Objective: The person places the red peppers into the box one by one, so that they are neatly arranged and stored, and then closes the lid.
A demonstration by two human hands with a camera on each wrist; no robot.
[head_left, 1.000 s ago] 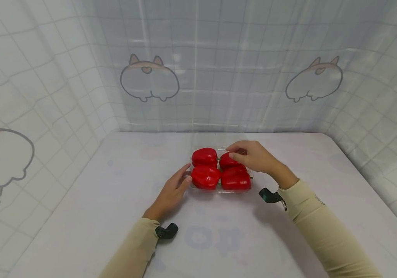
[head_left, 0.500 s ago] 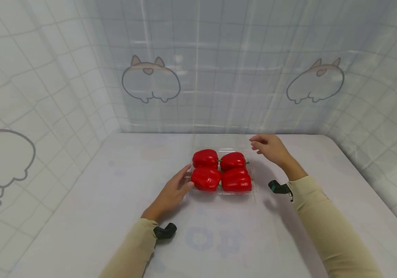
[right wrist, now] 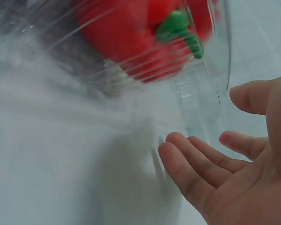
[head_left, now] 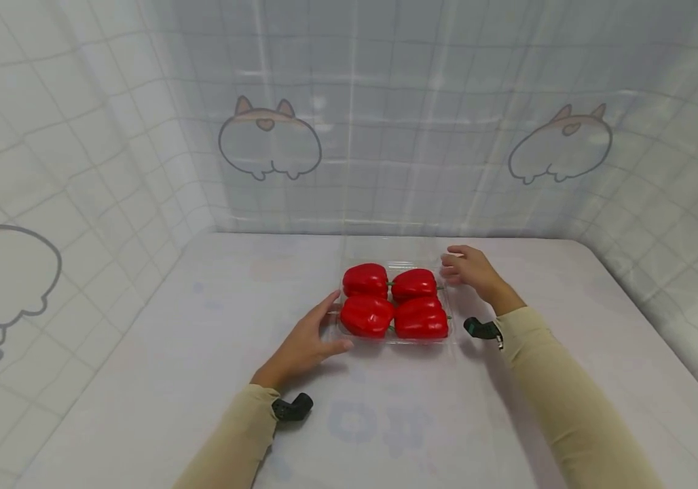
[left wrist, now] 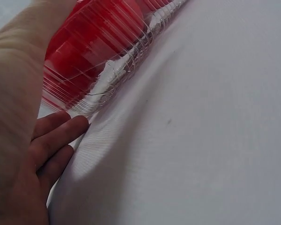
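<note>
Several red bell peppers [head_left: 368, 315] with green stems lie in two rows in a clear plastic box [head_left: 416, 341] on the table. Its transparent lid [head_left: 390, 246] is folded back on the far side. My left hand [head_left: 303, 348] is at the box's left end, thumb spread along the near side and fingers beside the left wall. In the left wrist view its fingertips [left wrist: 79, 123] are right at the ribbed lower edge. At the far right corner is my right hand [head_left: 474, 273], fingers loosely bent around nothing. The right wrist view has a green pepper stem [right wrist: 178, 28] behind the clear wall.
The white table [head_left: 214, 435] carries faint printed marks. A tiled-pattern sheet [head_left: 398, 102] with cartoon animal drawings rises behind it and along both sides. Each wrist wears a small black camera [head_left: 292, 407].
My right hand has left the far right pepper and moved right to the box's corner, dropping slightly. My left thumb has swung away from the near left pepper toward the front.
</note>
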